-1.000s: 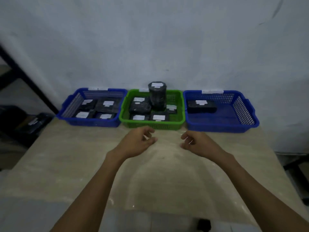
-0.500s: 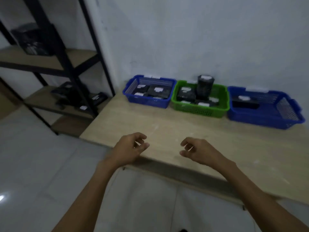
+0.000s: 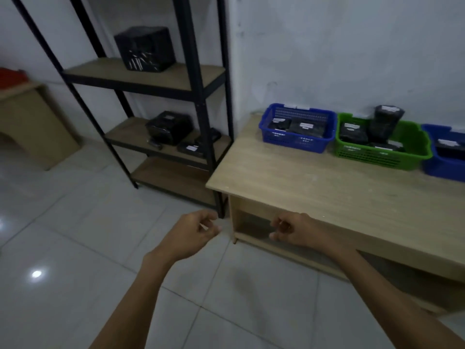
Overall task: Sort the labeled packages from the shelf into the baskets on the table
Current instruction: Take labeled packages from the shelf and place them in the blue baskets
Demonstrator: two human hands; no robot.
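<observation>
Two empty hands hang over the floor point(image 3: 75, 222), short of the table's point(image 3: 314, 185) front left corner. The left hand point(image 3: 193, 235) and the right hand point(image 3: 293, 231) each have loosely curled fingers, narrow but gripping nothing. That slack pose suits someone between a drop-off and the next pick-up, I judge.

The packages not yet sorted sit on the shelf point(image 3: 100, 74), which stands just beside the table's left edge. A boxy package point(image 3: 146, 49) is toward the back of the upper board. On the middle board, a bulky package point(image 3: 168, 128) sits mid-board, and a flat package point(image 3: 191, 148) lies white label up near the front right corner. Labels facing up make sense, since each must be read before a basket is chosen. The writing is too small to read from here.

Along the table's back edge stand a blue basket point(image 3: 294, 142), a green basket point(image 3: 372, 156) just beside it, and a second blue basket point(image 3: 442, 170) cut off by the view's right edge. All hold dark labelled packages. A tall package point(image 3: 385, 124) stands upright in the green basket — probably too long to lie flat among the others. Keeping the baskets against the wall likely stops them sliding off.

The flat package looks the easiest next reach — it is nearest the shelf's front.
</observation>
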